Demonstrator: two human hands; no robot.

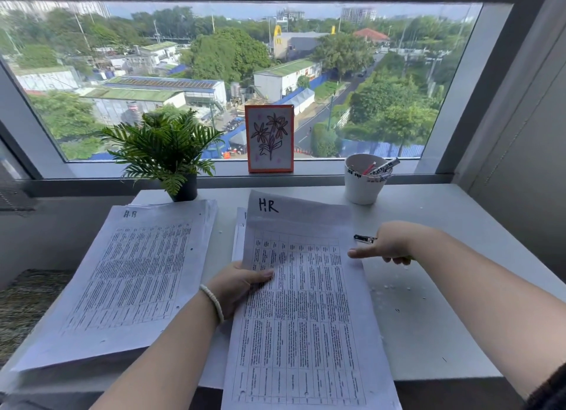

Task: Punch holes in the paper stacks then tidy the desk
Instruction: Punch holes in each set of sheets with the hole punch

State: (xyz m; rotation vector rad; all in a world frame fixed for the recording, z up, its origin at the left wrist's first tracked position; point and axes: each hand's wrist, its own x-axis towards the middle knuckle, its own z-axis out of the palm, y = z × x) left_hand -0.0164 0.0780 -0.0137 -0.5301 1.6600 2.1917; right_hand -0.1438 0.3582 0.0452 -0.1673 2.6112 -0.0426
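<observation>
Mid-task. L stack [128,275], left of punch [366,239], already holed. R stack [306,302] just left of punch: top sheet holed at bottom edge, pinched by L hand [242,282]. R hand [392,244] curled round punch. Chads [389,287] near punch, tidying left.
</observation>
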